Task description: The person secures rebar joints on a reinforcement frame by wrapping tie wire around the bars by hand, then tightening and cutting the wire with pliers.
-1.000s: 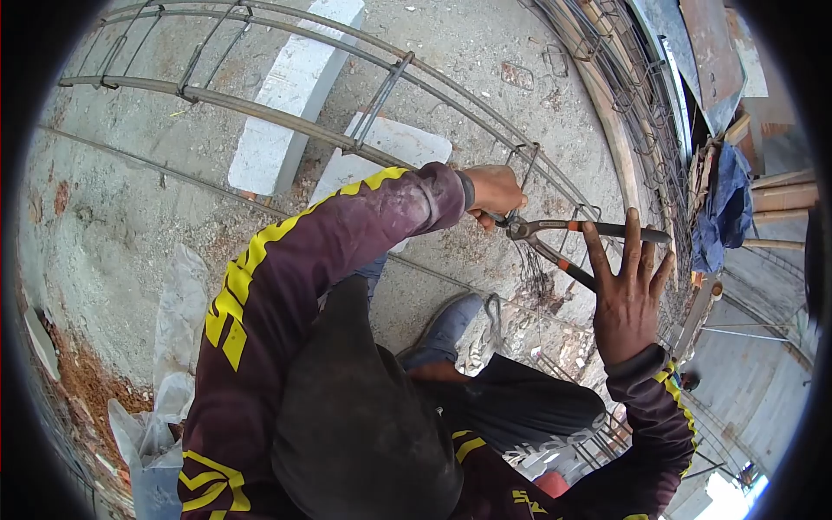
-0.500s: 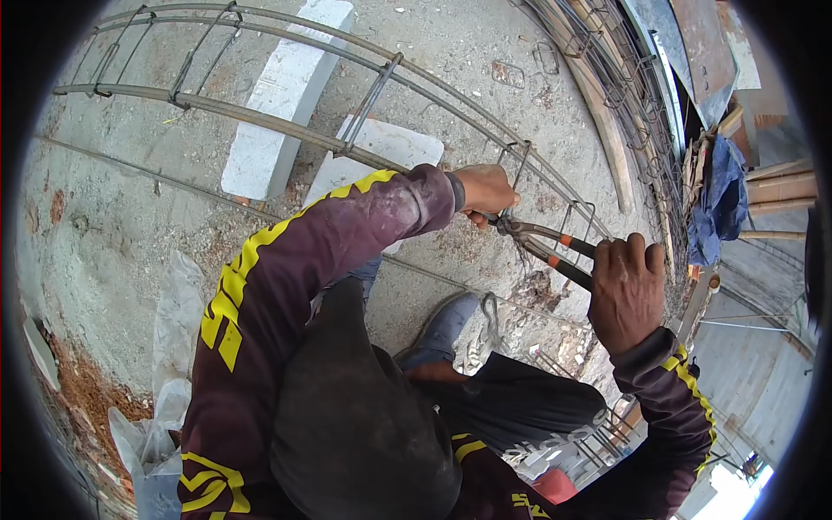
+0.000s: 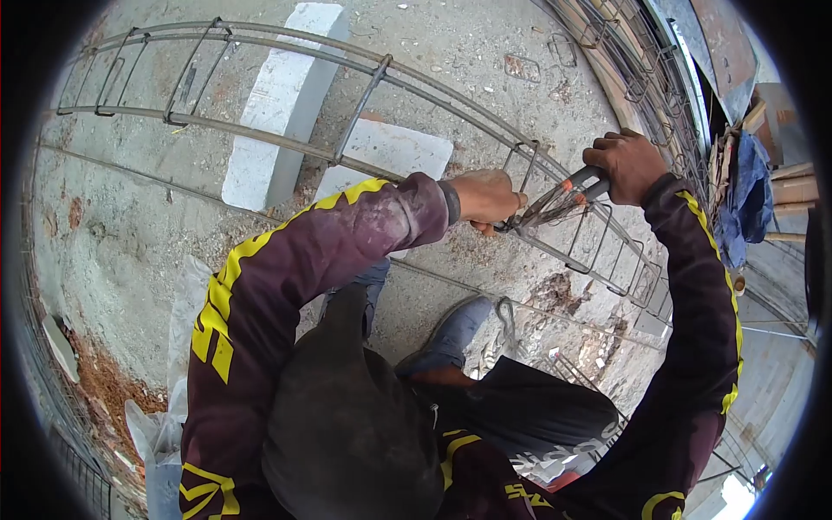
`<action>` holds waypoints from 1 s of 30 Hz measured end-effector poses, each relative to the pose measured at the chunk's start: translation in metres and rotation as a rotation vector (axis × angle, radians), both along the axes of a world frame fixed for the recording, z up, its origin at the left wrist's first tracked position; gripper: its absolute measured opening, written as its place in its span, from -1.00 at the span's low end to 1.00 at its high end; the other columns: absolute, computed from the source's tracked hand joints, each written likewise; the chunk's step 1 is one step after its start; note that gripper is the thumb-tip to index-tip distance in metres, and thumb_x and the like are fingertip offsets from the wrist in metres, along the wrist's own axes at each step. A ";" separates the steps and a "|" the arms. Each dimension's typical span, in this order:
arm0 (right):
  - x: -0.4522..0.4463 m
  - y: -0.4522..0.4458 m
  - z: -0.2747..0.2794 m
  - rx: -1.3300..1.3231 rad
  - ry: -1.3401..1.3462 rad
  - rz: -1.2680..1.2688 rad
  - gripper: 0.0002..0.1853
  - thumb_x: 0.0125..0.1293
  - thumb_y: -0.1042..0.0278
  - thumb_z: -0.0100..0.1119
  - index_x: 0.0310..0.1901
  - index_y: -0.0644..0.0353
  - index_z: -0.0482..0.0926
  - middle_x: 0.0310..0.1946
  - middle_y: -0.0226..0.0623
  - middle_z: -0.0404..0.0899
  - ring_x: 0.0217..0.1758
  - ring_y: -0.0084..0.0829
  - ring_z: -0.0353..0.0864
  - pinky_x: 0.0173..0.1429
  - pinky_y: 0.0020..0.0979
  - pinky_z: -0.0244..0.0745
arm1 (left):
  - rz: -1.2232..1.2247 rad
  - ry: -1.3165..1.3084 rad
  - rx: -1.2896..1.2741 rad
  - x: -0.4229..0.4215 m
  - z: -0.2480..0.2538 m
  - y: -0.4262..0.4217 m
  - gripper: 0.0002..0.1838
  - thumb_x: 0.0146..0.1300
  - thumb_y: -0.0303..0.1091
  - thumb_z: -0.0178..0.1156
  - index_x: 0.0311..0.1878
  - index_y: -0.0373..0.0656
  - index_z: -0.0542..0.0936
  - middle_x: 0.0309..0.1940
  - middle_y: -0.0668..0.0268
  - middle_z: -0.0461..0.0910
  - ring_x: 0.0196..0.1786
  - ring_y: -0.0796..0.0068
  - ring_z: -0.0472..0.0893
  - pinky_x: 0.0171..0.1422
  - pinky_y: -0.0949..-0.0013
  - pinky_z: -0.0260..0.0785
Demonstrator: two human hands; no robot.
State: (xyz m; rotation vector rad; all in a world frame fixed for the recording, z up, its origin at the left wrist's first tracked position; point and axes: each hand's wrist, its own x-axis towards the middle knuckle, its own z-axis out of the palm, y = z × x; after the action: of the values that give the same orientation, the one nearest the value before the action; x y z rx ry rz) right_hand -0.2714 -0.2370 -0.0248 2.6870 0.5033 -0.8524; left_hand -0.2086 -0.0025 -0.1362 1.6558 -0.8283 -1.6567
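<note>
A long rebar cage (image 3: 379, 76) with bent stirrups crosses the upper part of the head view. My left hand (image 3: 490, 198) is closed round its near rebar, at a stirrup joint; the fingers' undersides are hidden. With my right hand (image 3: 631, 165) I grip the handles of a pair of tying pincers (image 3: 555, 199), which have orange bands and dark grips. The pincers' jaws are at the joint, right beside my left fingertips. Any tie wire there is too small to make out.
White blocks (image 3: 282, 108) (image 3: 390, 149) lie under the cage on rough concrete ground. More rebar cages (image 3: 646, 65) are stacked at the upper right, near a blue cloth (image 3: 747, 195). A clear plastic bag (image 3: 160, 433) is at the lower left. A loose rod runs by my shoe (image 3: 451, 334).
My right hand has swung upward with the pincers' handles, turning them about the joint. My left hand has stayed at the joint. The view has shifted slightly.
</note>
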 end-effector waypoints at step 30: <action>-0.040 -0.018 -0.031 0.256 -0.201 -0.186 -0.76 -0.22 0.45 0.30 -0.39 0.05 0.58 -0.46 -0.36 0.55 -0.22 -0.21 0.61 -0.06 -0.20 0.46 | -0.057 -0.098 -0.037 -0.005 -0.013 -0.005 -0.40 0.48 0.02 -0.10 -0.43 -0.34 0.62 -0.69 0.17 0.61 -0.60 0.32 0.61 -0.32 0.25 0.48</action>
State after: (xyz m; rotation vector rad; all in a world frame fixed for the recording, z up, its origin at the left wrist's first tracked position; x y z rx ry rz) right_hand -0.3111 -0.2550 -0.0555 3.0513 0.3408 -0.5859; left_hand -0.2137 -0.0078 -0.1496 1.7135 -0.9573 -1.5987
